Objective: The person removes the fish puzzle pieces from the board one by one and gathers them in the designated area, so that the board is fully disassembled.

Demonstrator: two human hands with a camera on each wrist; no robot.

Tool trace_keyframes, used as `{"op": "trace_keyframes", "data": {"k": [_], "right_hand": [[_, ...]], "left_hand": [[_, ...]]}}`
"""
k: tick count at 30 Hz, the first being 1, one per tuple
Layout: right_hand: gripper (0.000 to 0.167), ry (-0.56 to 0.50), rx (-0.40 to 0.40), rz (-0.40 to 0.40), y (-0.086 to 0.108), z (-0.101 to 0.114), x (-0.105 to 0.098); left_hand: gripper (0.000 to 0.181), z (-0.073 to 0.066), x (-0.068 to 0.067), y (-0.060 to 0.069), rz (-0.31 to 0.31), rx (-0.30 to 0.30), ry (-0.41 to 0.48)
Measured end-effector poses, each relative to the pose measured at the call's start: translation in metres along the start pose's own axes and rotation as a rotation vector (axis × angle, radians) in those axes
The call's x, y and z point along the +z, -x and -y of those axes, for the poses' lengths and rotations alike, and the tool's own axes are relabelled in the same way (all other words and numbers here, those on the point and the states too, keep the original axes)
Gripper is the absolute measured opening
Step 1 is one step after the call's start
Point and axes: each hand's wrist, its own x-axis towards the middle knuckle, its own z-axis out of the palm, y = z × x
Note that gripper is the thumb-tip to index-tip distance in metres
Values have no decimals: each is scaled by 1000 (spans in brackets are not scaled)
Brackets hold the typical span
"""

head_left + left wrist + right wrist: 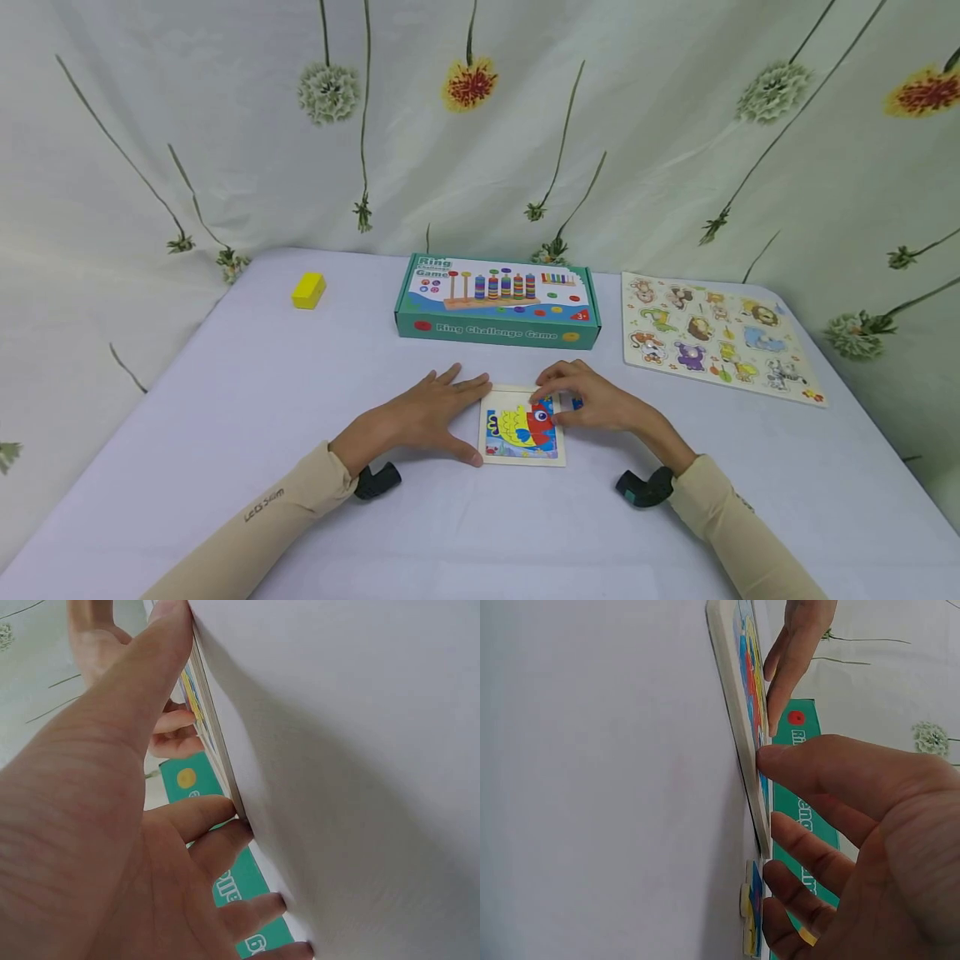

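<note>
Square pale-wood-framed fish puzzle [519, 432] between the hands: left hand [431, 412], fingers straight and spread, borders one side; bent-fingered right hand [591, 400] touches the opposite side, pinch indeterminable. Loose flat blue-and-yellow pieces [756, 901] lie nearer the right hand, just beside its fingers

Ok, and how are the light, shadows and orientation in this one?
Head: soft, even light, no harsh glare, large lettering on the green box legible. Left wrist: scene turned sideways, a broad, soft-edged grey shadow across the white tablecloth. Right wrist: also sideways, a fainter shadow beside the puzzle board.
</note>
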Motion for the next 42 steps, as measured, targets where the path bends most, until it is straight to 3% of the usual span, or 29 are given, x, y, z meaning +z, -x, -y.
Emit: {"op": "trace_keyframes", "data": {"k": [22,42], "right_hand": [[29,9,-1,-6,1,-1,1],[24,-88,27,-14,2,3,-2]], "left_hand": [[103,0,1,1,-9,2,-8],[103,0,3,0,-9,-10,-17]]}}
